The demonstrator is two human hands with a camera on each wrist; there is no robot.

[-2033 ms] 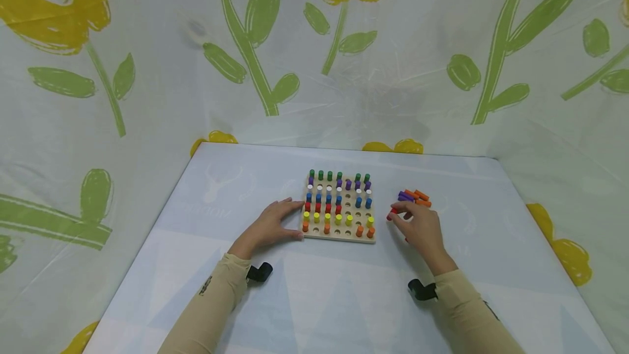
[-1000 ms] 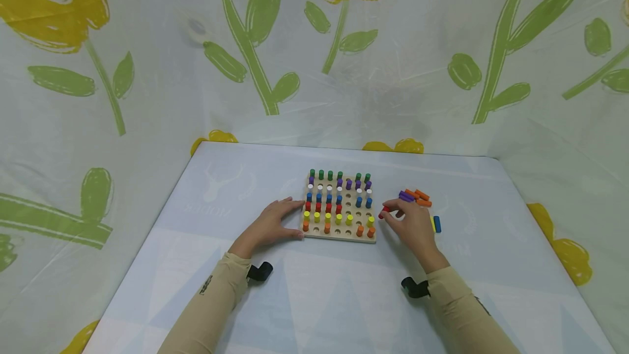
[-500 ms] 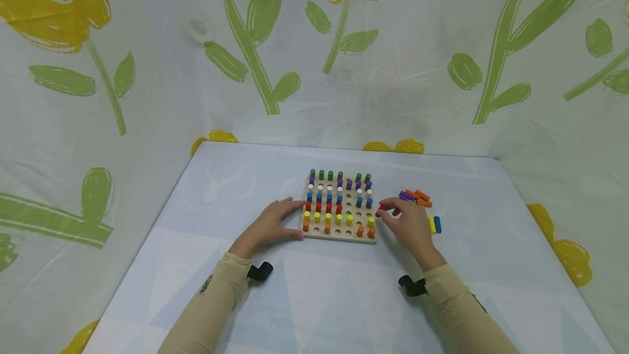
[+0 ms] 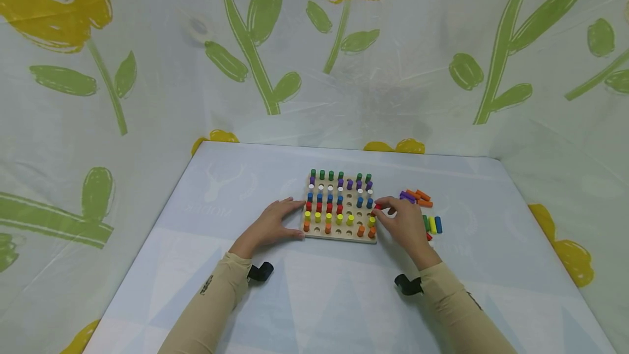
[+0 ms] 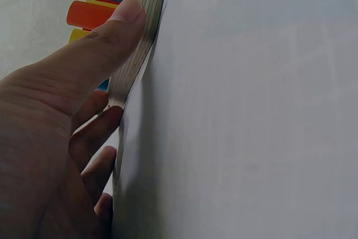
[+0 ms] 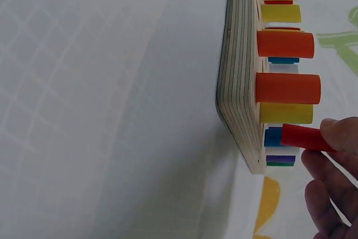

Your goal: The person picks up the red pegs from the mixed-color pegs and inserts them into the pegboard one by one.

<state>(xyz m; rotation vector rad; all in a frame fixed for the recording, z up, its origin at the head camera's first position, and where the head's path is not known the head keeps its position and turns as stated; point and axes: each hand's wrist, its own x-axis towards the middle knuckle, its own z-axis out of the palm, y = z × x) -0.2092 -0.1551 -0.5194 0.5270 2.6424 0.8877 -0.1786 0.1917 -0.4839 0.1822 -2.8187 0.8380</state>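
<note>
A wooden peg board (image 4: 339, 238) sits mid-table with rows of green, purple, white, blue, red, yellow and orange pegs; several holes are bare. My left hand (image 4: 269, 225) rests at its left side, thumb (image 5: 126, 15) against the board's edge and the other fingers loosely extended along it. Between the thumb and fingers of my right hand (image 4: 405, 226) is a red peg (image 6: 302, 137), held tilted just over the right edge of the board, near the end of the red row. In the right wrist view it overlaps a blue peg (image 6: 272, 136) standing behind it.
Right of the board lie loose orange pegs (image 4: 425, 204) and purple pegs (image 4: 407, 197). Closer to the right wrist are a blue peg (image 4: 439, 225), a yellow peg (image 4: 433, 225), a green peg (image 4: 426, 223) and a red piece (image 4: 429, 237), partly hidden by the hand.
My right hand has carried the red peg leftward from beside the loose pegs to the board's right edge, uncovering the blue, yellow and green pegs. The left hand stays in place.
</note>
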